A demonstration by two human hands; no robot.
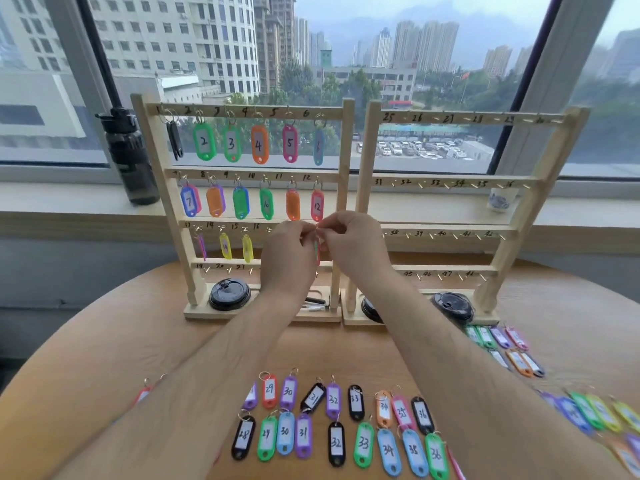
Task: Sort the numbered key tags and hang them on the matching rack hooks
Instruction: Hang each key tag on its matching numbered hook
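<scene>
Two wooden hook racks stand on the round table: the left rack (341, 140) carries tags on hooks 1 to 15, the right rack (450, 180) has bare hooks numbered from 25 up. My left hand (289, 247) and my right hand (349, 240) meet in front of the left rack's third row, both pinching the ring of a red key tag (317, 249) that hangs between them. Numbered tags 28 to 36 (337, 424) lie in two rows on the table near me.
A dark water bottle (130, 154) stands on the sill left of the racks, a small cup (500, 199) on the right. Black lids (229, 294) sit on the rack bases. More tags (502, 344) lie at the right of the table (104, 341).
</scene>
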